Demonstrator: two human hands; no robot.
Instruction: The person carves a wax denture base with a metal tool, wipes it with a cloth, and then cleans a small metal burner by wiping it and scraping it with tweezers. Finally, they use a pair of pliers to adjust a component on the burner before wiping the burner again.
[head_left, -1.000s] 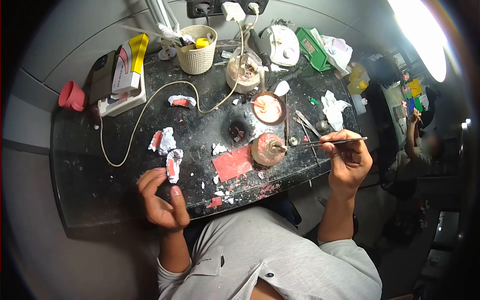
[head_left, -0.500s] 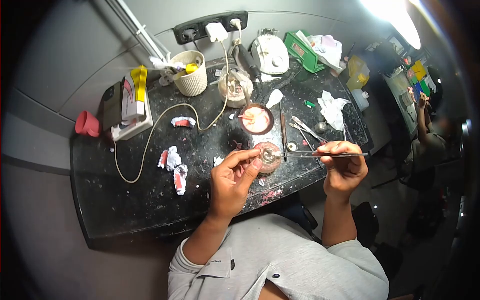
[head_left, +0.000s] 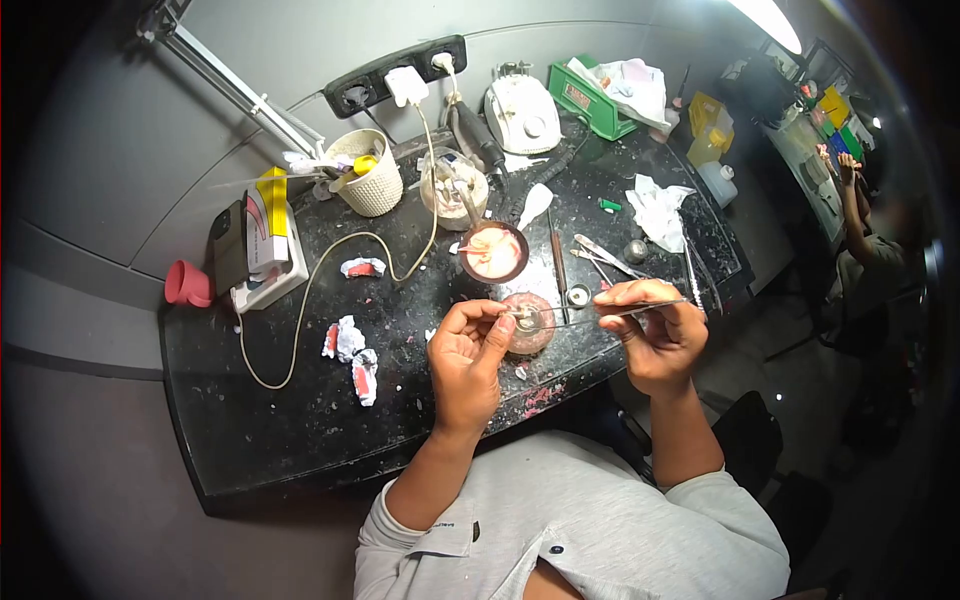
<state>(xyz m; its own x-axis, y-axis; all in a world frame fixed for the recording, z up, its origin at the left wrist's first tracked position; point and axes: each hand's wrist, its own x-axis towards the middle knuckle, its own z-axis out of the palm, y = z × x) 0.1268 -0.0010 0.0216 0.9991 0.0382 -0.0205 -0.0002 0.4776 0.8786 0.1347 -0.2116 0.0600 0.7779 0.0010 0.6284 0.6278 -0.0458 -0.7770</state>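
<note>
My left hand [head_left: 466, 365] is closed in a pinch, thumb against fingertips, on a small pale piece too small to make out. Held between the thumb and fingers of my right hand [head_left: 660, 335] is a thin metal tool [head_left: 578, 323], whose tip reaches across to the left fingertips. Directly below both hands stands a round glass pot [head_left: 530, 341] with pinkish stains, partly hidden by the fingers and the tool. Just beyond it, a small long-handled pan [head_left: 493, 252] contains glossy pink material.
Several white-and-pink pieces [head_left: 365, 378] lie on the black table [head_left: 290, 440]. Behind are a woven cup [head_left: 375, 190], a white device [head_left: 523, 115], a green bin [head_left: 595, 105] and a cable [head_left: 375, 236]. More tools [head_left: 605, 254] and crumpled tissue [head_left: 660, 212] lie right. Another person [head_left: 865, 250] sits far right.
The view has shifted slightly. My right hand has come nearer to the left hand, and the metal tool now slants more, its tip lower. The left hand keeps its pinch.
</note>
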